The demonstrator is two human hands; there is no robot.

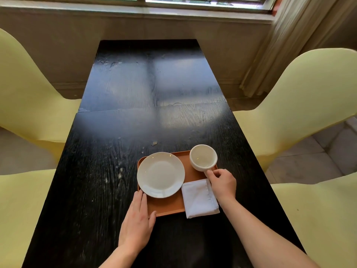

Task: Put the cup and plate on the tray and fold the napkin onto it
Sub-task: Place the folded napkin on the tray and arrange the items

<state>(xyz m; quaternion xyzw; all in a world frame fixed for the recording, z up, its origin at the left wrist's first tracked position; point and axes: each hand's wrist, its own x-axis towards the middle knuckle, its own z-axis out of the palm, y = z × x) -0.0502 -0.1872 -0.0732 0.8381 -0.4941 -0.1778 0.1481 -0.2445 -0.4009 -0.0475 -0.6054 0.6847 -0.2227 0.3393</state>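
Observation:
An orange tray (168, 206) lies on the dark table near me. A white plate (161, 174) rests on its left half. A white cup (203, 157) stands at the tray's far right corner, and my right hand (222, 183) pinches its handle. A folded white napkin (200, 198) lies over the tray's near right corner, partly hanging past the edge. My left hand (138, 222) lies flat with fingers together against the tray's near left corner, holding nothing.
The black wooden table (119, 151) stretches away to a wall under a window. Pale yellow chairs (301, 105) stand on both sides. A small crumb-like object (155, 143) lies just beyond the tray.

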